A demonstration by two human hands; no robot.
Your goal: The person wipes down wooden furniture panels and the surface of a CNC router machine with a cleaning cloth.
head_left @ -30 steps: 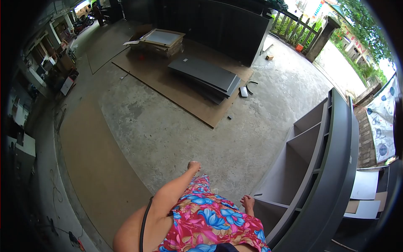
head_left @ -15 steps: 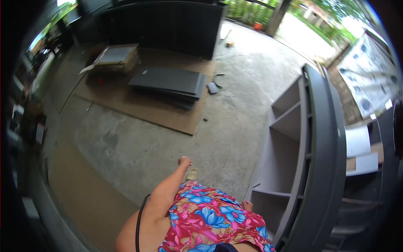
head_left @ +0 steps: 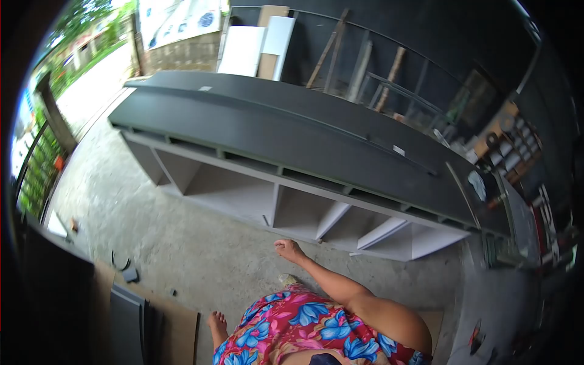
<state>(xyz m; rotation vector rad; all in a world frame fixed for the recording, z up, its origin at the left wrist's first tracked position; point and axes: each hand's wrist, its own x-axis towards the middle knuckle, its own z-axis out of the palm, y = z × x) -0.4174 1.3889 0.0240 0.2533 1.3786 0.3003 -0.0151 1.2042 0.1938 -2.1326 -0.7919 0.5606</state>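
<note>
Cabinet [head_left: 243, 131] far side hidden; banner [head_left: 177, 23] cropped above

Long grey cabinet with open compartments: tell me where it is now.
In the head view, the long grey cabinet stretches across the middle from left to right, just beyond the right hand, with white boards standing behind it.
</note>
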